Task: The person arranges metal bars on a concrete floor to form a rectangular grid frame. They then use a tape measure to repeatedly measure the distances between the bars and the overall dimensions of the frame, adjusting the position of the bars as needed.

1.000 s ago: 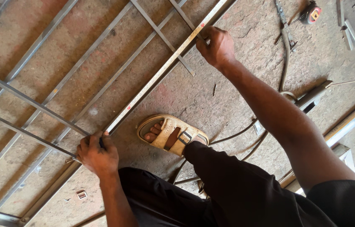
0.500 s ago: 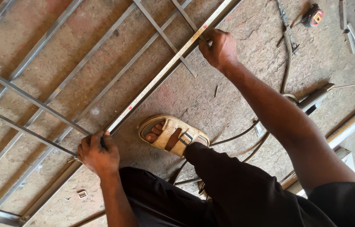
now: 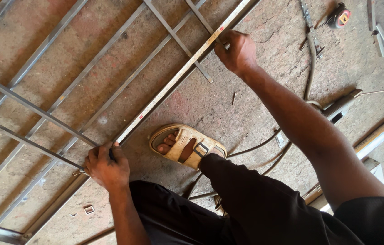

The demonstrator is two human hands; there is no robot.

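A person crouched over a grid of thin grey steel bars (image 3: 42, 109) lying flat on a rough concrete floor (image 3: 264, 90), seen from above. A long, narrow, pale metal measuring strip with small red marks (image 3: 178, 75) was stretched diagonally along one bar, apparently held taut at both ends so it lay straight against the metal. The left hand (image 3: 107, 167) pressed the strip's near end down where two bars cross, fingers curled tight over it. The right hand (image 3: 236, 52), arm fully extended, pinched the strip farther up between thumb and fingertips. The strip thus ran between the two grips, touching the frame. A foot in a tan strapped sandal (image 3: 187, 147) was planted just beside the frame, probably for balance. A small red and black tape measure case (image 3: 340, 16) lay well apart, near a dark cable (image 3: 311, 68).
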